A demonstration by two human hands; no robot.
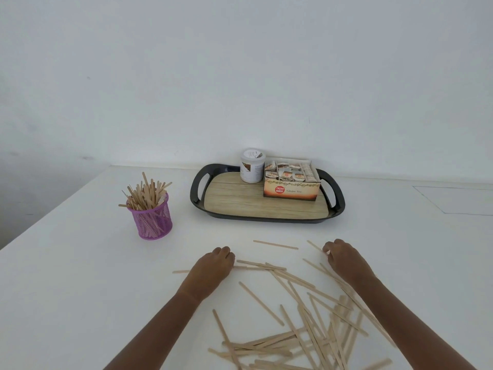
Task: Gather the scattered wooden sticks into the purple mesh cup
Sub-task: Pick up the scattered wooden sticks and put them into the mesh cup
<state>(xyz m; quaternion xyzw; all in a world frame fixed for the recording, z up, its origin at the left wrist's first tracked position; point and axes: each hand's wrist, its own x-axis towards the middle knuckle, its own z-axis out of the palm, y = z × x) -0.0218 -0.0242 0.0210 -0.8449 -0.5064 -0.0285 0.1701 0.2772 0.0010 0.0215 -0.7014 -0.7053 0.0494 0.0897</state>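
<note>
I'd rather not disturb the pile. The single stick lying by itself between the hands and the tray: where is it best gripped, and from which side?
Probably pinch the lone stick across its narrow width near the middle, coming straight down from above. It lies flat on the table, crosswise to the person, touching no other stick, so both long edges are free.

Bright even light, faint soft shadows, wide-angle edge distortion

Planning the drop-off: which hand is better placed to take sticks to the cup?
Likely left. The left hand is nearer the cup, with bare table between; the right hand sits beyond the sticks, farther off.
</note>
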